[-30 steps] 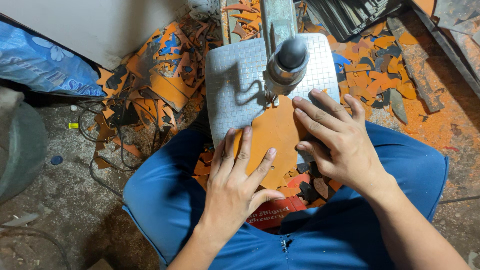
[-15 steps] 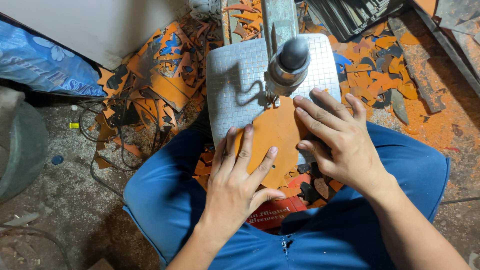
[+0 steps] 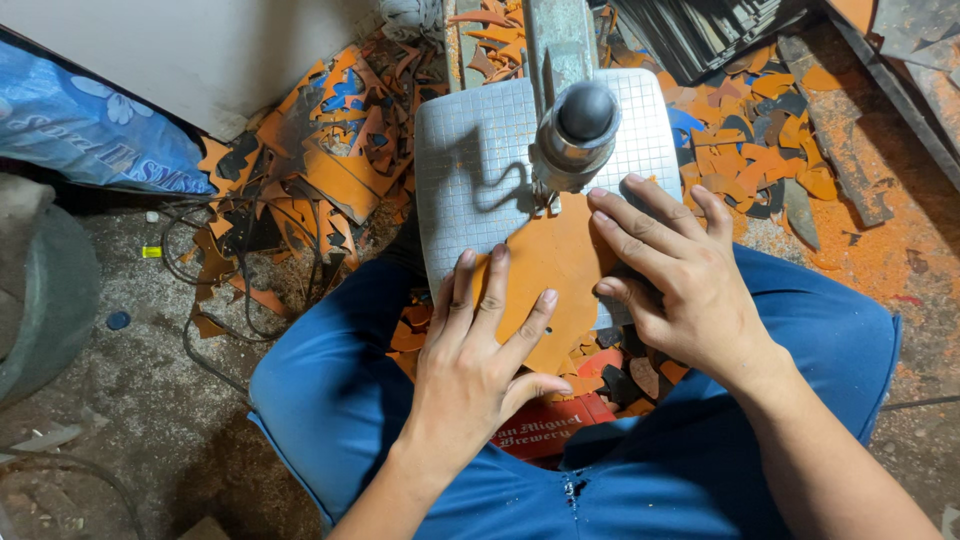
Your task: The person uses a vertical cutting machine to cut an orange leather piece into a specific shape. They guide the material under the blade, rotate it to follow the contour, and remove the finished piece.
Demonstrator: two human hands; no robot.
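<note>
A flat orange sheet piece (image 3: 553, 275) lies on the grey gridded metal table (image 3: 470, 170) of a small saw machine, right under its round grey head (image 3: 580, 125). My left hand (image 3: 480, 350) presses flat on the near left part of the sheet, fingers spread. My right hand (image 3: 675, 285) presses on its right side, fingertips close to the blade area. I sit with blue-trousered legs (image 3: 330, 400) on either side of the machine.
Orange, black and blue offcuts (image 3: 310, 170) pile on the floor left of and behind the machine. Dark cables (image 3: 210, 290) trail at left. A blue printed sack (image 3: 90, 130) lies far left. Orange dust (image 3: 860, 240) covers the right floor. A red crate (image 3: 545, 430) sits between my knees.
</note>
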